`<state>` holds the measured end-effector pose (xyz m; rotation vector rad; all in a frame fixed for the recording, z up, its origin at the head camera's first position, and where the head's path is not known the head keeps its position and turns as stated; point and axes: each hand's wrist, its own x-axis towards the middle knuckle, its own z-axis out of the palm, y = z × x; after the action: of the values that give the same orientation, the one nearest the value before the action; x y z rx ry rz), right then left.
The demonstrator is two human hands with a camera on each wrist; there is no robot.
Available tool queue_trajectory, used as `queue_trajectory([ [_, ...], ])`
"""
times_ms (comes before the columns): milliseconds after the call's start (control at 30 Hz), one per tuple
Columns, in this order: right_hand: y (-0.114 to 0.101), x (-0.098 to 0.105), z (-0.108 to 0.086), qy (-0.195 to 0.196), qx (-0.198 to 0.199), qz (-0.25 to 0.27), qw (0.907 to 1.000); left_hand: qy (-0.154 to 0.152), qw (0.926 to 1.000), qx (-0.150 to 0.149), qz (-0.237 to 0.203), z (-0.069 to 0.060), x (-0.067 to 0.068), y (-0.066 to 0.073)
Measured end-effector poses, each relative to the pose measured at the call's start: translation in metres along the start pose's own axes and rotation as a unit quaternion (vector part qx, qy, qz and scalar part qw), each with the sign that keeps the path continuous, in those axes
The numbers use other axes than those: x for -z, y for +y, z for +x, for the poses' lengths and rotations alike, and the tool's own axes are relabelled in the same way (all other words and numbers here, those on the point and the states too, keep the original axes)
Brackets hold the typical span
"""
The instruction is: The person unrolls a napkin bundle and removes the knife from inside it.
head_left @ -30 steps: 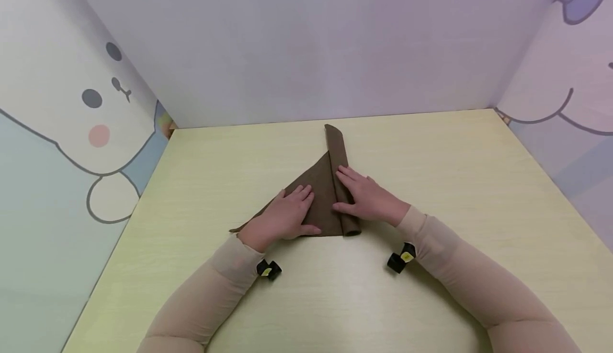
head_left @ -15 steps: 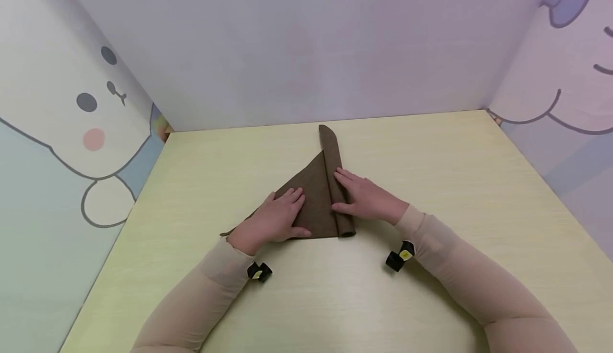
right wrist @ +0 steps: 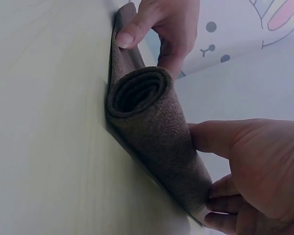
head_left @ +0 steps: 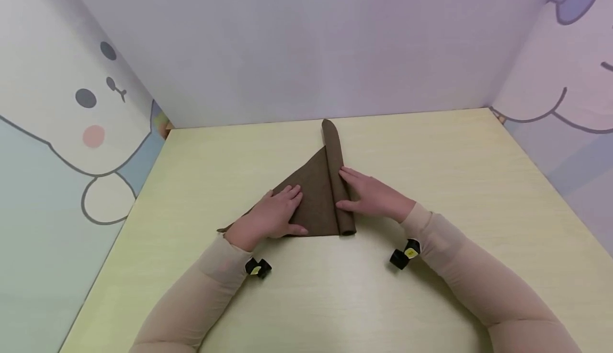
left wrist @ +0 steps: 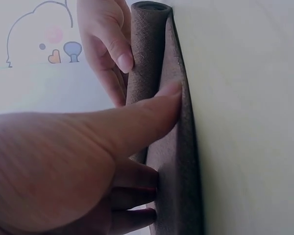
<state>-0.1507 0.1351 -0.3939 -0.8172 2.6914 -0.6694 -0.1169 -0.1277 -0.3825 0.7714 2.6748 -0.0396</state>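
From the head we cannot read the yellow labels [head_left: 411, 253]; brown cloth [head_left: 313, 201] lies part-rolled on the tabletop [head_left: 316, 294], left hand [head_left: 268, 214] and right hand [head_left: 375, 197] straight-fingered against it, gripping nothing; left wrist shows texture; right wrist, a spiral end [right wrist: 163, 84].

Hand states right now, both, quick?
Left hand: open, resting on the flat part of the brown cloth.
Right hand: open, touching the cloth's rolled part, not gripping it.

Room lies left of the cloth [head_left: 315, 198]; the back wall [head_left: 306, 44] blocks beyond.
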Motion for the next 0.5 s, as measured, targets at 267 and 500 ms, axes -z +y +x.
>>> queue_trajectory([
  [267,0.0017,0.0039,-0.0010,-0.017,-0.007,0.003,0.9998,-0.006,1.0000,-0.005,-0.003,-0.0021,0.0011,-0.0022],
  [500,0.0066,0.0098,-0.0022,-0.038,-0.019,0.009,0.9991,-0.009,0.9999,-0.004,-0.004,-0.0026,0.0023,-0.0043],
])
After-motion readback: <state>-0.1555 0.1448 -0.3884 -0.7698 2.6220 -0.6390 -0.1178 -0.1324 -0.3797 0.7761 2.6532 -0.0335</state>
